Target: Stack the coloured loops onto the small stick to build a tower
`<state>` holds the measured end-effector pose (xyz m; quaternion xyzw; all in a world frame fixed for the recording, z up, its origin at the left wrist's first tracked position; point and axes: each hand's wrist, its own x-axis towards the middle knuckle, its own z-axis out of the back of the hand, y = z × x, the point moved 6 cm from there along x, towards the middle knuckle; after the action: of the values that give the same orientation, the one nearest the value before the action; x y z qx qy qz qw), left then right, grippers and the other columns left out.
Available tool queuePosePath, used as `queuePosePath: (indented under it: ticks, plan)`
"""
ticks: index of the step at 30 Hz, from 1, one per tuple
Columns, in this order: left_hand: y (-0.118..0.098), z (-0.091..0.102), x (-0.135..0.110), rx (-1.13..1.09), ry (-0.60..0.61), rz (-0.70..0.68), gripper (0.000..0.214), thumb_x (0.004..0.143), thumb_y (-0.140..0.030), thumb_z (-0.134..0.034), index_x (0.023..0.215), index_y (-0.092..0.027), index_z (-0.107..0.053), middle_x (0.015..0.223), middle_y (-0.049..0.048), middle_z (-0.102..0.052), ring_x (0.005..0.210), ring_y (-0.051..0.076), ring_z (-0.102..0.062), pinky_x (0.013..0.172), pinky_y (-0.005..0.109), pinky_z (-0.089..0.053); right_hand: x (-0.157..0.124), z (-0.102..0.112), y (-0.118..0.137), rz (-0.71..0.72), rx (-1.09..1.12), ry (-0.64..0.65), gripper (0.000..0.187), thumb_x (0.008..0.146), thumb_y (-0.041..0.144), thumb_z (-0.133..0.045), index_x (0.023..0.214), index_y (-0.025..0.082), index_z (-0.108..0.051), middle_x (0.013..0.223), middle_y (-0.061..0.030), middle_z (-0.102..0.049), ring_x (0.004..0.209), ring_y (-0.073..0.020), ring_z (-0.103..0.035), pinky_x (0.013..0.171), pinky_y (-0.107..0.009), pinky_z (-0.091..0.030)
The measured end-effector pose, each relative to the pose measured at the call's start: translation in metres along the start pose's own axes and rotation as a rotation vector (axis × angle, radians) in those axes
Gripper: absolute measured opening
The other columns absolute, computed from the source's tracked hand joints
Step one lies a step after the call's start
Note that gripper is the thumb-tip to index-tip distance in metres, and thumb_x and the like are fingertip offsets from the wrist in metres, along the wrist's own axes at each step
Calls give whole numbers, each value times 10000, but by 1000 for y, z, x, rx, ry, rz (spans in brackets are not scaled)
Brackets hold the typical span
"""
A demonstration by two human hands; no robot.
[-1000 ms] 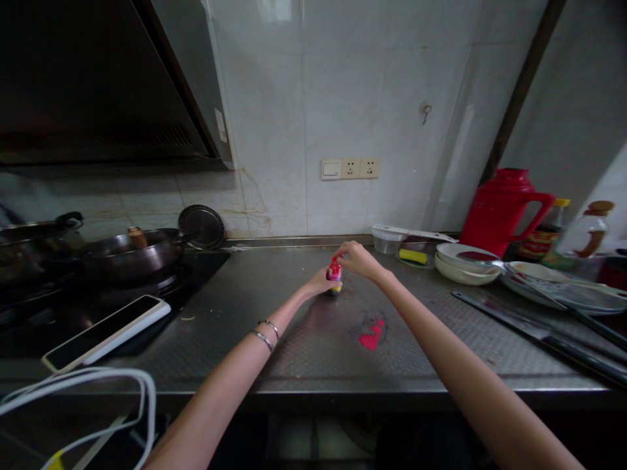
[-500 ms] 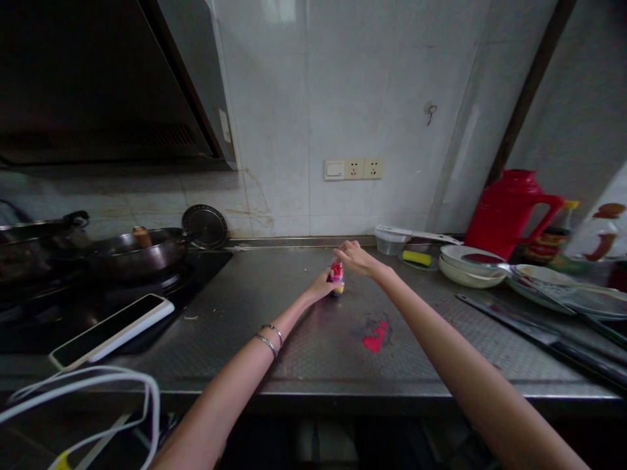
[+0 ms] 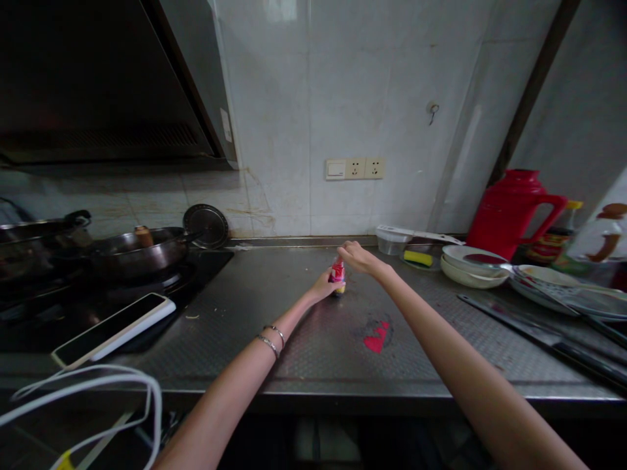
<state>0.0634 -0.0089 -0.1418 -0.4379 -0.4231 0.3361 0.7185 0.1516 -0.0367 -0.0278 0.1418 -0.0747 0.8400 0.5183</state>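
Note:
A small bottle with a red and pink label (image 3: 337,277) stands on the steel counter (image 3: 274,339), its base showing a yellow patch. My left hand (image 3: 324,286) grips it low from the left side. My right hand (image 3: 357,257) reaches over from the right, with its fingers curled around the top of the bottle and hiding the cap. Two thin bracelets (image 3: 271,339) circle my left wrist.
To the left are a dark frying pan (image 3: 140,256) on the hob and a white-edged phone (image 3: 112,329). To the right stand a red jug (image 3: 512,212), stacked plates (image 3: 470,271), a yellow sponge (image 3: 418,258) and long dark knives (image 3: 539,336). White cables (image 3: 83,391) hang at front left.
The view has drifted slightly. My hands stay on the bottle, which stands in the same spot on the counter.

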Motion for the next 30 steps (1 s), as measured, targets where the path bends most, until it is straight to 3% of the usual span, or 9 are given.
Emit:
queuePosePath:
  ticks: [5,9,11,14,17,20,24,30]
  plan:
    - [-1,-1,0,15,-2,5,265,623,-194,-633,863,-129,-543,781,4,-569,710,103,-503,715,246,-404,-8,21,-4,-20,236,-175,454,882,262,-239,736,146,-653,913,-87,-602,835,-150,-523,773,-229,-364]
    - [-3,0,-2,12,3,24,281,629,-193,-637,890,-128,-555,807,10,-591,723,108,-520,733,258,-413,-21,27,-23,-121,279,-332,426,864,319,-292,758,149,-668,878,-73,-631,807,-149,-545,742,-221,-377]
    - [-6,3,-4,-7,-1,31,322,622,-177,-647,929,-125,-562,849,22,-609,755,116,-536,760,270,-416,-27,14,-37,-209,261,-335,353,828,309,-364,808,142,-674,871,-78,-646,803,-158,-564,720,-220,-386]
    - [-12,12,-8,-50,-36,52,385,597,-132,-663,971,-115,-574,899,49,-630,792,135,-559,797,293,-417,-34,-22,-53,-276,246,-192,267,743,222,-458,883,150,-673,868,-79,-666,794,-166,-592,702,-215,-399]
    - [-19,20,-14,-87,-66,68,362,597,-112,-662,954,-115,-602,905,66,-646,817,158,-574,820,313,-418,-37,-59,-55,-259,261,-65,291,704,160,-469,913,159,-671,903,-82,-672,838,-177,-599,715,-213,-404]
    - [-24,25,-19,-98,-76,78,333,601,-98,-653,932,-117,-621,895,69,-655,834,169,-579,831,316,-420,-34,-83,-51,-251,300,-25,316,711,141,-466,969,144,-650,909,-93,-670,850,-182,-599,712,-211,-407]
    - [-22,26,-23,-97,-80,105,364,600,-92,-648,962,-108,-612,904,73,-652,833,169,-580,824,313,-428,-27,-100,-45,-271,297,-21,381,709,133,-489,1079,132,-581,888,-90,-660,824,-172,-598,700,-211,-405]
    - [-20,26,-24,-89,-87,99,363,609,-103,-646,970,-110,-608,906,70,-648,840,165,-573,825,304,-426,-21,-108,-41,-292,179,1,343,788,191,-420,1104,186,-553,979,-107,-625,865,-198,-585,665,-253,-415]
